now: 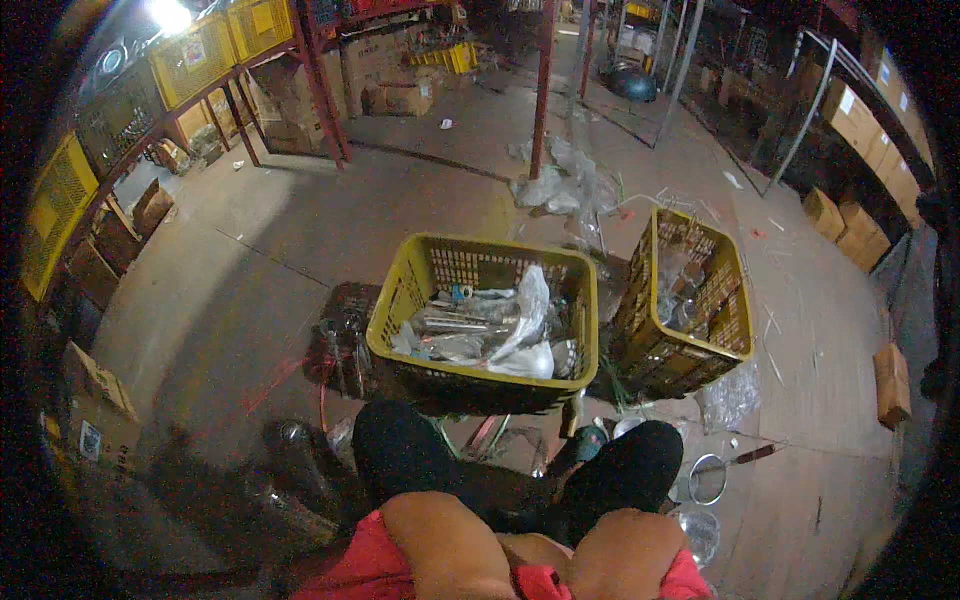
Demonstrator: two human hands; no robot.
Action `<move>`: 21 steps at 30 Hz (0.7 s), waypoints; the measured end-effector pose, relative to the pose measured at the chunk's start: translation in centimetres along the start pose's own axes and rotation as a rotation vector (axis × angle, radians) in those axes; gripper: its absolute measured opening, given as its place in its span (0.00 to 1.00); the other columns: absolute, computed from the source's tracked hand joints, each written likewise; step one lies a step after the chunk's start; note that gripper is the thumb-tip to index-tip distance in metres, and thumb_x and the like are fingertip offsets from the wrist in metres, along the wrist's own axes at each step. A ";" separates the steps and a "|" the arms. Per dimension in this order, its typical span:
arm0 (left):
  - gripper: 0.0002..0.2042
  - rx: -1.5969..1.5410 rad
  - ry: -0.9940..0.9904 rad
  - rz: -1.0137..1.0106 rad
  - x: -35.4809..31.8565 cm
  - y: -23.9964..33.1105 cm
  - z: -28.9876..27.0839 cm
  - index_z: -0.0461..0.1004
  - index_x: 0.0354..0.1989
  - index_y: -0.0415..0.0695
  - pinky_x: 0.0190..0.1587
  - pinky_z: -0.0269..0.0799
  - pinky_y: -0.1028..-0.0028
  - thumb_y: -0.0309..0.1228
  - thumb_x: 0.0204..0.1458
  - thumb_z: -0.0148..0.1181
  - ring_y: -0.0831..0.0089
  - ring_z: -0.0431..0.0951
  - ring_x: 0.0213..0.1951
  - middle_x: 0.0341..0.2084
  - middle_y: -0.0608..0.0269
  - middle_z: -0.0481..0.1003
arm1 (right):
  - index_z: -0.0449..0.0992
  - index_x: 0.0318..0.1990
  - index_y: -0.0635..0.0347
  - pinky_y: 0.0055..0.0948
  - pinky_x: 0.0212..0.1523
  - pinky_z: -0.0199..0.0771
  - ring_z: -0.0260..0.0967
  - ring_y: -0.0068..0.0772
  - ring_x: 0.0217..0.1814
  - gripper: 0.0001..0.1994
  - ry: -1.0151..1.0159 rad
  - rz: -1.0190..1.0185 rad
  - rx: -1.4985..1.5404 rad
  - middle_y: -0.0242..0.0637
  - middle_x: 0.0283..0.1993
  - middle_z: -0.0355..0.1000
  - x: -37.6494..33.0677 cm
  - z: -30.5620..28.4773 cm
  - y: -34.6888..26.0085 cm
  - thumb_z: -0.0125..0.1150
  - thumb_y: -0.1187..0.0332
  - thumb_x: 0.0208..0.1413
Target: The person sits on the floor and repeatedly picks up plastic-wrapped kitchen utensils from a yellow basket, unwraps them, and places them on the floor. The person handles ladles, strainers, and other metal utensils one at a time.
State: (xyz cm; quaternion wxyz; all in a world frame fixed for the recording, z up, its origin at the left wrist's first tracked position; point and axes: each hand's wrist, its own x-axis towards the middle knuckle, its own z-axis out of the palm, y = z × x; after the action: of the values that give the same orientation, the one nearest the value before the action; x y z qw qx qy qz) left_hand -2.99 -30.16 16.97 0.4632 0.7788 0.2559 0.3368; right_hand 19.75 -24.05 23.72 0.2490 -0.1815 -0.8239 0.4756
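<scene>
I see no fingers of the left hand or right hand on my feed, so I cannot tell whether they are together or apart. Bare limbs edged with pink cloth [375, 560] rise from my lower edge, meeting black fabric [400, 445]. Just ahead of that I have the yellow-green basket [480, 374], holding plastic-wrapped items [533, 320]. Beside it on my right stands a second basket [700, 346]. Nearer me, a round-rimmed tool [726, 470] lies on the floor [240, 330]; farther out, yellow crates [190, 70] line a rack.
</scene>
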 end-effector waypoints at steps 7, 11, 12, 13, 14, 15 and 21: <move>0.10 0.041 0.147 0.075 2.7 -0.7 -0.9 0.75 0.33 0.42 0.34 0.74 0.63 0.36 0.53 0.59 0.58 0.77 0.31 0.29 0.53 0.76 | 0.72 0.39 0.62 0.37 0.42 0.77 0.75 0.35 0.43 0.08 -0.023 0.017 0.037 0.43 0.39 0.74 2.3 3.6 5.9 0.54 0.66 0.60; 0.10 0.062 0.156 0.078 4.2 -2.6 0.5 0.75 0.33 0.42 0.35 0.74 0.62 0.36 0.52 0.59 0.56 0.77 0.31 0.28 0.53 0.75 | 0.72 0.39 0.62 0.39 0.43 0.76 0.75 0.38 0.44 0.09 -0.080 0.010 0.064 0.45 0.39 0.74 2.6 4.0 7.2 0.53 0.65 0.60; 0.10 0.069 0.147 0.074 4.2 -2.8 1.0 0.75 0.33 0.42 0.35 0.74 0.62 0.36 0.52 0.59 0.56 0.77 0.31 0.28 0.53 0.75 | 0.72 0.39 0.62 0.39 0.43 0.76 0.75 0.39 0.44 0.09 -0.093 -0.002 0.069 0.46 0.39 0.74 2.2 3.8 7.1 0.53 0.65 0.60; 0.10 0.076 0.132 0.082 4.3 -2.9 1.3 0.75 0.33 0.42 0.35 0.74 0.62 0.36 0.52 0.59 0.56 0.77 0.31 0.28 0.53 0.75 | 0.72 0.40 0.62 0.39 0.43 0.76 0.75 0.39 0.45 0.10 -0.100 -0.031 0.062 0.46 0.39 0.74 1.7 3.3 6.9 0.53 0.65 0.59; 0.10 0.095 0.112 0.102 4.2 -2.8 1.7 0.75 0.33 0.42 0.35 0.74 0.62 0.36 0.52 0.60 0.55 0.77 0.31 0.28 0.53 0.75 | 0.72 0.40 0.62 0.40 0.44 0.76 0.75 0.40 0.45 0.10 -0.104 -0.090 0.043 0.47 0.39 0.74 0.8 2.9 6.7 0.53 0.64 0.59; 0.10 0.118 0.097 0.124 3.9 -2.7 1.7 0.75 0.33 0.42 0.35 0.74 0.61 0.36 0.52 0.60 0.55 0.77 0.31 0.28 0.53 0.75 | 0.72 0.40 0.62 0.40 0.44 0.76 0.75 0.41 0.45 0.10 -0.097 -0.156 0.008 0.47 0.39 0.74 -0.2 2.3 6.5 0.52 0.64 0.59; 0.13 0.691 0.159 -0.264 3.1 -6.3 -5.2 0.75 0.39 0.42 0.41 0.75 0.57 0.39 0.55 0.57 0.50 0.77 0.36 0.33 0.50 0.75 | 0.74 0.46 0.58 0.43 0.43 0.76 0.76 0.50 0.41 0.13 -0.232 0.171 -0.844 0.46 0.39 0.76 -4.8 -4.0 11.2 0.55 0.63 0.57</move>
State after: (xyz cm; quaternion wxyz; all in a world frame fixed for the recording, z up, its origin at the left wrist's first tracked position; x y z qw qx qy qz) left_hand -5.50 -22.36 13.96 0.1913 0.8208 0.4878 0.2275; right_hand 26.71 -18.43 14.46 0.0190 -0.2801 -0.9504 0.1339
